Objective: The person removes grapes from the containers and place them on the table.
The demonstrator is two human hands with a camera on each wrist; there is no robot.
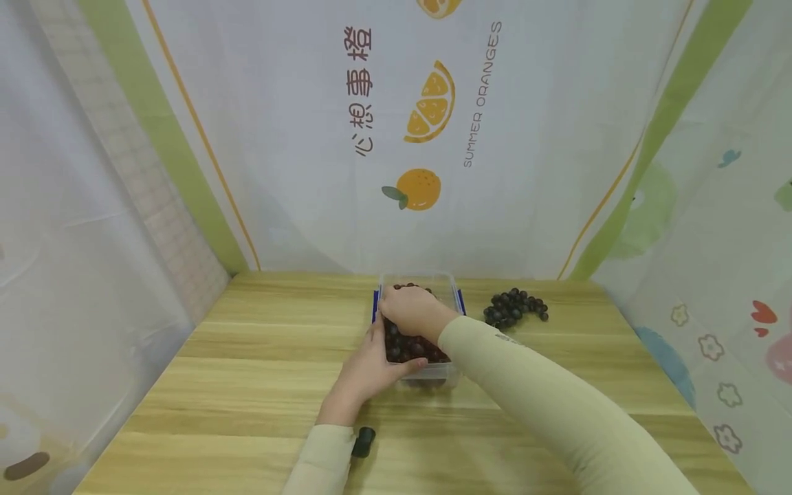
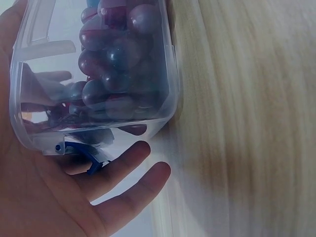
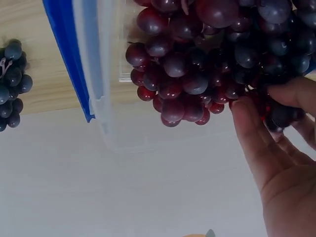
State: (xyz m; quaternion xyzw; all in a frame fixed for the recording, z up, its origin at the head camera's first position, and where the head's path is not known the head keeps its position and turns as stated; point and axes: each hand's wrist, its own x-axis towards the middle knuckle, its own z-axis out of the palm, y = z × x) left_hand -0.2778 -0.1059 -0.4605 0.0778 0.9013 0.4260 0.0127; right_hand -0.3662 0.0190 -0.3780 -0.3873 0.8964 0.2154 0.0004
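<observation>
A clear plastic container (image 1: 433,375) with blue side clips stands toward the back of the wooden table and holds dark red and purple grapes (image 1: 402,349). My left hand (image 1: 365,366) lies against its near left corner, fingers stretched along the left wall and thumb across the front rim. In the left wrist view two fingers extend past a blue clip (image 2: 84,155). Reaching into the container, my right hand (image 1: 413,309) pinches some of the dark grapes (image 3: 286,113) between thumb and fingers, as the right wrist view shows. Its far fingertips are partly hidden.
To the right of the container, a separate bunch of dark grapes (image 1: 513,307) lies on the table (image 1: 266,385). Behind the table hangs a white curtain (image 1: 297,206) printed with oranges. More curtains border both sides.
</observation>
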